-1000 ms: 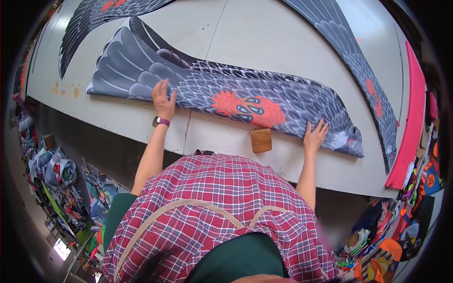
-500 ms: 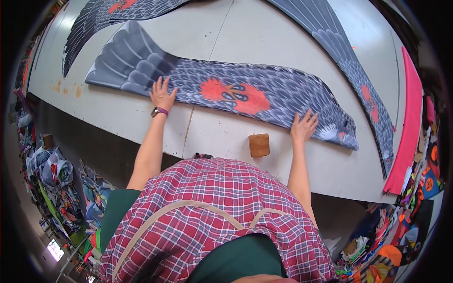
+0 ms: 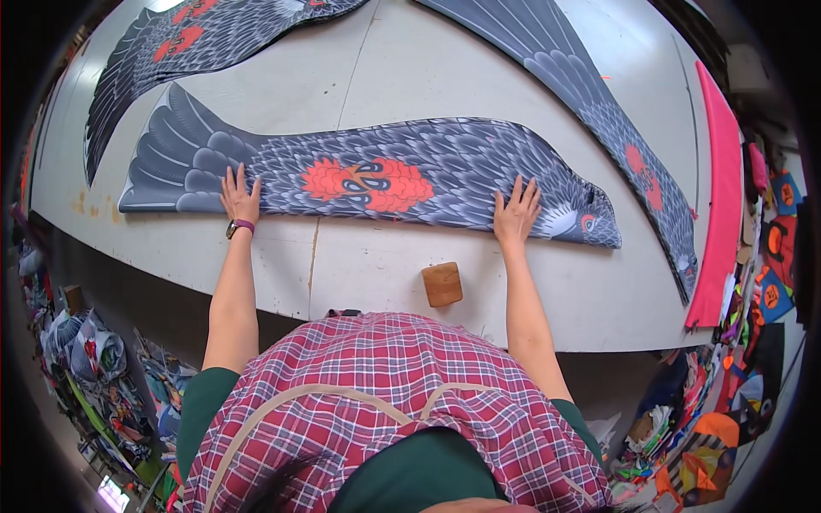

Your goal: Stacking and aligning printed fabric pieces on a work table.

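Note:
A long grey fabric piece [image 3: 462, 162], printed with feathers, a bird's head at its right end and red flower-like shapes in the middle, lies flat across the white table. My left hand [image 3: 240, 195] rests on its lower edge near the tail part, fingers spread; a watch or band circles that wrist. Toward the bird's head, my right hand [image 3: 516, 211] lies flat on the same lower edge, fingers also spread. Neither hand grips anything. Between my forearms, closer to me, sits a small brown wooden block [image 3: 442, 285].
More feather-printed fabric pieces lie at the far left [image 3: 184, 38] and far right [image 3: 590, 103]. Along the table's right edge runs a pink fabric strip [image 3: 717, 205]. Colourful cloth heaps [image 3: 90, 346] are below the table on both sides. The white table [image 3: 376, 256] has a seam across it.
The view has shifted and turned slightly. The fabric's lower edge now looks straighter, and both hands stay flat on it with fingers spread.

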The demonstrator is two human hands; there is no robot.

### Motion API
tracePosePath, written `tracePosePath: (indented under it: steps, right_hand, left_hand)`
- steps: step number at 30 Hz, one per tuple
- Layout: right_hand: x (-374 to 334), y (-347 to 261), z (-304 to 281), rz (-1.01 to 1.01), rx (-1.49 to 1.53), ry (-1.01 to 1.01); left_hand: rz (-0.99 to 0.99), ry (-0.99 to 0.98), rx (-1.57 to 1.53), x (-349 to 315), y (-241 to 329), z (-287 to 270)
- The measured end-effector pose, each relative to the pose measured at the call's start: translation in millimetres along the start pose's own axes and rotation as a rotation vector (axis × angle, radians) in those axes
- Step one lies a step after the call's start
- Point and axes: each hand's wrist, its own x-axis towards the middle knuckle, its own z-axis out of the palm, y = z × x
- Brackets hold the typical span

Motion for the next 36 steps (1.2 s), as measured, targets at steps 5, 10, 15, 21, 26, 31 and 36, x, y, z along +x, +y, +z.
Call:
tracePosePath:
  steps: [5, 10, 15, 21, 26, 31, 36]
  right_hand:
    - [17.5, -8.5, -7.1, -0.022, 0.031, 0.003]
    - [23.3, -18.0, -9.2, -0.039, 0.039, 0.015]
    - [31.1, -27.8, -6.0, -0.066, 0.05, 0.013]
    - [40.7, -44.2, -5.3, -0.097, 0.056, 0.02]
    - [17.3, -51.6, -20.0, -0.094, -0.062, 0.026]
    - [-0.6, -44.5, -28.3, -0.091, -0.116, 0.096]
    - [-4.4, -46.5, -25.0, -0.113, -0.11, 0.081]
  left_hand:
    - [-0.032, 0.024, -0.017, 13.0, -2.4, -4.0]
    - [-0.075, 0.011, -0.023, 21.6, -8.0, -8.2]
    - [-0.132, 0.009, -0.012, 24.1, -14.6, -15.2]
    - [-0.158, 0.071, 0.002, 23.5, -30.8, -20.8]
    - [-0.157, 0.111, 0.047, 19.4, -42.0, -28.0]
    - [-0.258, 0.066, -0.053, 12.4, -23.6, -44.5]
    - [-0.272, 0.129, -0.027, 5.3, -31.0, -49.3]
